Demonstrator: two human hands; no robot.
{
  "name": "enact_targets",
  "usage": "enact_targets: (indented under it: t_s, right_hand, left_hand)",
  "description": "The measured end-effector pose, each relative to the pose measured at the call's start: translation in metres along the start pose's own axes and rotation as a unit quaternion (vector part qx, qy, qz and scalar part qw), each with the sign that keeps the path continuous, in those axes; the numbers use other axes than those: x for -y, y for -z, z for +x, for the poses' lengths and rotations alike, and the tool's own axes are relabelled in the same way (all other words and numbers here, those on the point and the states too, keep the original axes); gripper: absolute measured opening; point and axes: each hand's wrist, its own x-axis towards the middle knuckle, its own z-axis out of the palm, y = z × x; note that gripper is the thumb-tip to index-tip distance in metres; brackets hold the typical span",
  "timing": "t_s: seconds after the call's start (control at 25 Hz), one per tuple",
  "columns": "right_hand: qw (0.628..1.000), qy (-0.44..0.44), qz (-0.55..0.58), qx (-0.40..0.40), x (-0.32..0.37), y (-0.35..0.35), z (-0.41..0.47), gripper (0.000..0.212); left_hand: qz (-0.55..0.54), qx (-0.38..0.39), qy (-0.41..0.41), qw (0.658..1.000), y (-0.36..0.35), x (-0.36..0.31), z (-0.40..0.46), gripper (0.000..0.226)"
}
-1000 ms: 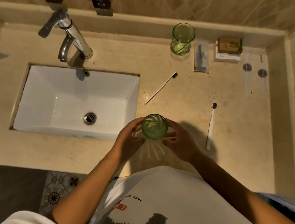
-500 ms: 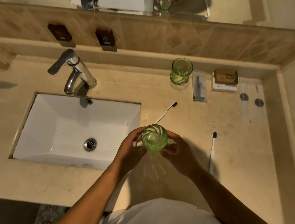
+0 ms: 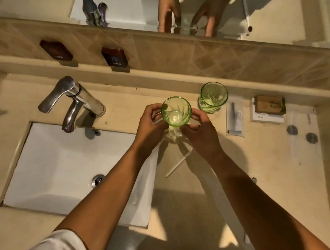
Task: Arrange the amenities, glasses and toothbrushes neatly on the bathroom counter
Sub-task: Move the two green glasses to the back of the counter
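I hold a green glass (image 3: 176, 114) upright between both hands, my left hand (image 3: 150, 123) on its left side and my right hand (image 3: 201, 133) on its right. It is just left of a second green glass (image 3: 213, 98) that stands at the back of the beige counter (image 3: 264, 182). A white toothbrush (image 3: 179, 161) lies on the counter under my hands, its head hidden. Another toothbrush (image 3: 254, 180) shows only its head past my right forearm. A wrapped amenity packet (image 3: 236, 118) lies right of the standing glass.
A brown soap box (image 3: 269, 104) rests on a white packet at the back right, with two small round caps (image 3: 292, 130) beside it. The white sink (image 3: 68, 168) and chrome faucet (image 3: 73, 98) fill the left. A mirror runs along the back wall.
Both hands have carried the green glass away from the counter's front, toward the back, close to the standing glass. The camera has tilted up, showing the mirror.
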Motion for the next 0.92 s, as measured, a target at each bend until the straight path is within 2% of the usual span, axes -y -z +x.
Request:
enact_targets:
  t_s: [0.24, 0.48, 0.92]
  right_hand:
    - [0.998, -0.004, 0.053, -0.039, 0.003, -0.015, 0.039, 0.051]
    - [0.994, -0.028, 0.086, -0.064, 0.009, -0.024, 0.051, 0.048]
    - [0.993, -0.048, 0.079, -0.067, 0.014, -0.028, 0.054, 0.059]
  left_hand:
    - [-0.019, 0.01, 0.0, 1.0, -0.007, -0.01, 0.048, 0.052]
    - [0.01, 0.027, -0.01, 1.0, -0.004, -0.009, 0.071, 0.055]
    - [0.064, 0.017, -0.049, 0.997, -0.006, -0.003, 0.083, 0.057]
